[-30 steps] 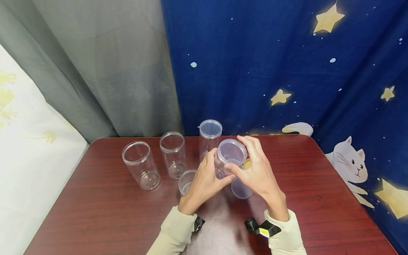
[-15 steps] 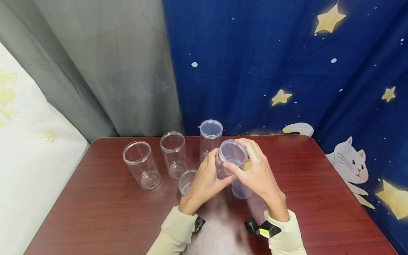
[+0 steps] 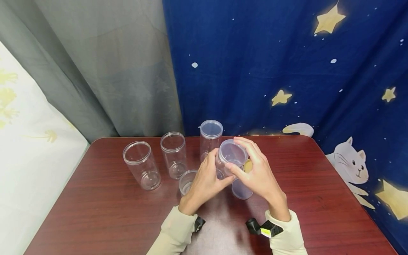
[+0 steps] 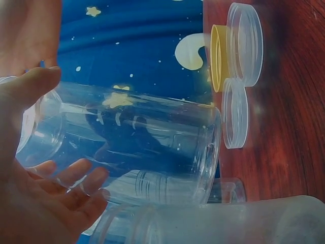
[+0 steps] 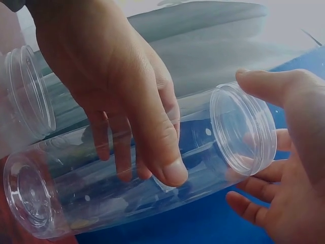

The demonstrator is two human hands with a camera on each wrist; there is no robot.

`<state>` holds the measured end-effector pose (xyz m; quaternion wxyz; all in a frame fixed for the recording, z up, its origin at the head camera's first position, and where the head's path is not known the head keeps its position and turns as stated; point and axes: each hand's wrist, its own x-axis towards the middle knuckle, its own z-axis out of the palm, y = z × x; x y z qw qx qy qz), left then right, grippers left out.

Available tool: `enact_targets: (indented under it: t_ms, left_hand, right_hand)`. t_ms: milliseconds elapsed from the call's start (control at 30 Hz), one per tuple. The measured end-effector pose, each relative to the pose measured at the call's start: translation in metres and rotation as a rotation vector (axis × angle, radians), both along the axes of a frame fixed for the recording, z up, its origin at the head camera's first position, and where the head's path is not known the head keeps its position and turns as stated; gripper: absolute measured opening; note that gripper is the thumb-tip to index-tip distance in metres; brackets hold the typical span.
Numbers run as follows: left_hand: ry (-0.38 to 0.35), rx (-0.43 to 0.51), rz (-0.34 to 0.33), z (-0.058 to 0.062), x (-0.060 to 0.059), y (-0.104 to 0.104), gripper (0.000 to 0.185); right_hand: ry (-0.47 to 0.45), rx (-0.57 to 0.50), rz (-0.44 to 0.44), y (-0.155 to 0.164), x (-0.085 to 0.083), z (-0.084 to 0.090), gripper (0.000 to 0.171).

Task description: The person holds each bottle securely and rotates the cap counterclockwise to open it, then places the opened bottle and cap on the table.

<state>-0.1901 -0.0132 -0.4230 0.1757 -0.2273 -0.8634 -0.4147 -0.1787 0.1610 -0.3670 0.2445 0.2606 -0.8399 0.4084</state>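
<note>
Both hands meet on one clear plastic jar (image 3: 228,161): left hand (image 3: 204,182) wraps its body, right hand (image 3: 259,175) pinches the clear lid (image 3: 232,153). Best done holding the body steady and keeping the lid level on the rim.

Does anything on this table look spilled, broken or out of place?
Nothing stands out. The left hand grips a clear jar while the right hand holds its lid. Other clear jars stand upright on the table, with loose lids lying flat. Nothing looks spilled or cracked.
</note>
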Motion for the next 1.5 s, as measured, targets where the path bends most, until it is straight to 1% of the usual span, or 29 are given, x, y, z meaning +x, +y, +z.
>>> enact_targets:
  t_ms: [167,367,600,733,900,1033,1100,1200,1333,1500]
  left_hand:
    - [0.0,0.001,-0.006,-0.0005,-0.0004,0.0004,0.087]
    - [-0.007,-0.003,-0.01,-0.0005,-0.0001,0.0005,0.087]
    - [-0.014,-0.017,-0.011,-0.0008,0.0002,0.0005,0.088]
    - [-0.025,-0.022,-0.015,-0.0014,-0.0005,0.0007,0.089]
    - [-0.039,-0.019,-0.017,-0.0012,-0.0003,0.0004,0.09]
    - [-0.039,-0.02,-0.012,-0.0009,-0.0001,0.0001,0.09]
    - [-0.032,-0.021,-0.013,-0.0008,-0.0001,0.0001,0.09]
    - [-0.032,-0.018,-0.013,-0.0005,-0.0002,0.0002,0.09]
    - [-0.042,-0.011,-0.011,-0.0003,-0.0001,0.0003,0.09]
    - [-0.05,-0.011,-0.012,0.0001,0.0005,-0.0004,0.09]
  right_hand:
    - [-0.015,-0.023,0.046,0.0013,0.0,0.0015,0.062]
    - [-0.037,-0.026,0.086,0.0045,0.0005,0.0036,0.062]
    - [-0.092,-0.024,0.147,0.0066,0.0015,0.0052,0.062]
    - [-0.106,-0.006,0.167,0.0069,0.0016,0.0053,0.062]
    - [-0.088,-0.003,0.167,0.0069,0.0017,0.0055,0.064]
    - [-0.068,-0.008,0.14,0.0066,0.0023,0.0059,0.069]
    - [-0.056,-0.006,0.101,0.0067,0.0022,0.0057,0.071]
    - [-0.03,0.006,0.015,0.0073,0.0017,0.0042,0.075]
    - [-0.013,0.015,-0.079,0.0082,0.0021,0.0021,0.073]
    - [-0.042,0.059,-0.143,0.0055,0.0047,0.003,0.071]
